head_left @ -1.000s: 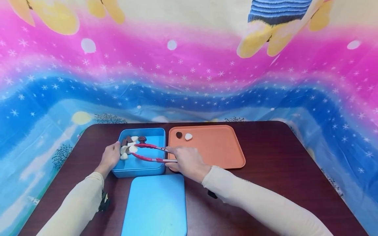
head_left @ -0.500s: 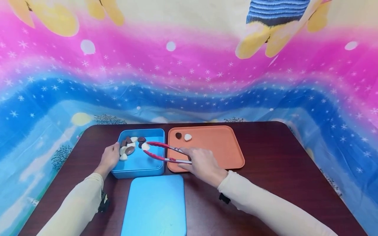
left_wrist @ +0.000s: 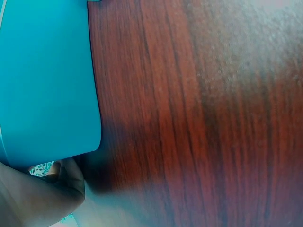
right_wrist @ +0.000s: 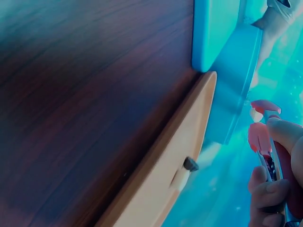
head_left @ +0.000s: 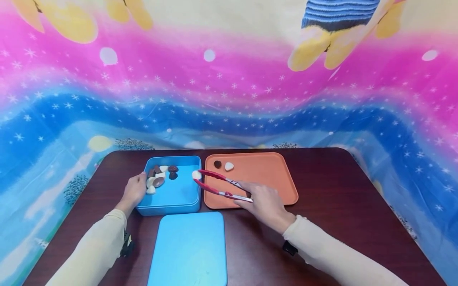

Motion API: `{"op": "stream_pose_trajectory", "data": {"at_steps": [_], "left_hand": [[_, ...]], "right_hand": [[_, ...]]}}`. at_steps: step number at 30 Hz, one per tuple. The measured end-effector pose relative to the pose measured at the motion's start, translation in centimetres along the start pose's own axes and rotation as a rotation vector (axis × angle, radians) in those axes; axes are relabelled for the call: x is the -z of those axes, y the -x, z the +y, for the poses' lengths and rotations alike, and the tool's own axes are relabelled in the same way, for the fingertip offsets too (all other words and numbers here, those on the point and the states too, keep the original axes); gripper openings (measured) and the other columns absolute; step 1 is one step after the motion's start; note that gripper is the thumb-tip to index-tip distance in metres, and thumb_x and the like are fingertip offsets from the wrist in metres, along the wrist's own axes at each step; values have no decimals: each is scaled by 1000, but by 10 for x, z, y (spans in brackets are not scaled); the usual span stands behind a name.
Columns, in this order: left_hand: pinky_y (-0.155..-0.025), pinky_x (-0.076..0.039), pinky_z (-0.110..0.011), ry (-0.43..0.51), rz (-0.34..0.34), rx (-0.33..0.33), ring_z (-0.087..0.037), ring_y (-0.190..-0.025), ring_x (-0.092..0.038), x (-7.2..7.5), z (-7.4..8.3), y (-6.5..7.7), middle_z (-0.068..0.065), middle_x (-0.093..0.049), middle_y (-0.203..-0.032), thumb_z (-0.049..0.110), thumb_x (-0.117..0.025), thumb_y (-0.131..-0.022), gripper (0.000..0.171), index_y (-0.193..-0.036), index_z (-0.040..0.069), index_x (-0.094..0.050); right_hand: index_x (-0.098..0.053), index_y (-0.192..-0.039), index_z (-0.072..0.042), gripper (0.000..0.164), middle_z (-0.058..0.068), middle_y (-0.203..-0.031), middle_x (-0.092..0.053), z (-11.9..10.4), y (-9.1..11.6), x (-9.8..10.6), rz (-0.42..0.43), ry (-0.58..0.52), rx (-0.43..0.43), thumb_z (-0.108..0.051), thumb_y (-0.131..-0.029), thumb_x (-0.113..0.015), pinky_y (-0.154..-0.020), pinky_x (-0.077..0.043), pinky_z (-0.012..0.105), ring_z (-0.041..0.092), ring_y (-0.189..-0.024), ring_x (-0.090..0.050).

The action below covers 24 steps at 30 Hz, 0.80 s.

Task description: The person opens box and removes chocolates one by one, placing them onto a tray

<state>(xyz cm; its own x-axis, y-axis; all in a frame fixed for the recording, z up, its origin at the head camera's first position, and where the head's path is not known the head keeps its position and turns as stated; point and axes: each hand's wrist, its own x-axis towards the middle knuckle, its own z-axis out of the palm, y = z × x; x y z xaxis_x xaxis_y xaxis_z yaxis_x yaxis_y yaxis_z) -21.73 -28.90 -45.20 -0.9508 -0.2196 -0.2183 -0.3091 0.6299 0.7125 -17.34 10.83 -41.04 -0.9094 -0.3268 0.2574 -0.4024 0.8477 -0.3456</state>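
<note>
My right hand [head_left: 266,204] grips a pair of red-tipped metal tongs [head_left: 214,190]. A white chocolate [head_left: 196,175] is pinched between the tong tips, over the right wall of the blue box [head_left: 179,196] in the head view. Along the box's left and back sides lie several brown, dark and white chocolates [head_left: 158,182]. My left hand [head_left: 133,192] holds the box by its left wall; its curled fingers show beside the box corner in the left wrist view. On the orange tray [head_left: 264,174], right of the box, are a dark chocolate [head_left: 217,164] and a white heart-shaped chocolate [head_left: 229,166].
A blue lid [head_left: 189,250] lies flat on the dark wooden table [head_left: 332,206], in front of the box. Behind the table hangs a printed cloth [head_left: 229,99] in pink and blue, which also runs along both sides.
My right hand has moved right with the tongs, carrying the white chocolate from the pile across to the box's right wall. The left hand has stayed on the box.
</note>
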Motion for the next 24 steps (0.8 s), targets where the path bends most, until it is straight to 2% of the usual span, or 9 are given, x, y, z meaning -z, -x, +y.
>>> {"op": "stream_pose_trajectory", "data": {"at_steps": [1,4,8,14,18,21,23,24], "left_hand": [[-106,-39,-60,2,-9,3,-48,-128,-45,0,0,0,-35,-49,-131,47,-7,-109,74,-139,-8,-46],[-116,-29,-64,0,-31,7,-51,-141,-35,1,0,-1,-35,-35,-153,48,-5,-108,76,-153,-9,-30],[-117,-28,-65,-2,-31,16,-52,-143,-32,1,-1,-2,-35,-31,-156,48,-4,-108,76,-155,-8,-27],[-110,-36,-62,5,-27,6,-49,-134,-41,0,-1,-1,-35,-43,-144,48,-5,-109,76,-146,-9,-40],[-107,-37,-62,-5,-17,-1,-48,-131,-43,0,-1,0,-35,-45,-140,48,-5,-108,77,-142,-10,-43],[-100,-41,-58,-7,-5,-4,-46,-122,-48,1,-2,0,-32,-51,-123,47,-6,-109,74,-129,-10,-50],[-91,-41,-52,-6,4,-5,-42,-112,-50,0,-3,-1,-27,-51,-105,47,-8,-109,70,-115,-8,-52],[-90,-41,-52,-6,6,-11,-41,-111,-50,0,-3,-1,-25,-50,-103,46,-8,-109,69,-115,-8,-52]], "right_hand": [[-69,-131,-25,57,-3,-102,-76,3,2,2,0,-4,-7,-45,-80,-84,-57,-44,30,12,-78,-62],[-69,-132,-25,58,-5,-91,-72,10,5,8,6,0,-17,-44,-79,-85,-54,-39,26,10,-72,-56],[-68,-134,-24,60,-5,-87,-71,21,9,17,8,11,-18,-44,-80,-85,-52,-36,24,10,-68,-50],[-69,-132,-25,59,-3,-88,-71,39,17,30,20,41,-47,-44,-79,-85,-54,-40,28,11,-70,-52],[-68,-133,-23,59,-2,-90,-72,51,23,31,1,42,-74,-43,-80,-85,-56,-41,29,11,-69,-53],[-68,-134,-21,60,-5,-79,-68,60,26,31,-19,42,-102,-41,-80,-85,-53,-39,29,12,-65,-50],[-67,-134,-20,60,-7,-71,-62,67,28,32,-29,51,-118,-41,-81,-85,-52,-38,29,12,-63,-48],[-67,-134,-20,60,-8,-68,-59,70,29,33,-32,57,-125,-40,-81,-85,-51,-37,29,12,-62,-47]]}}
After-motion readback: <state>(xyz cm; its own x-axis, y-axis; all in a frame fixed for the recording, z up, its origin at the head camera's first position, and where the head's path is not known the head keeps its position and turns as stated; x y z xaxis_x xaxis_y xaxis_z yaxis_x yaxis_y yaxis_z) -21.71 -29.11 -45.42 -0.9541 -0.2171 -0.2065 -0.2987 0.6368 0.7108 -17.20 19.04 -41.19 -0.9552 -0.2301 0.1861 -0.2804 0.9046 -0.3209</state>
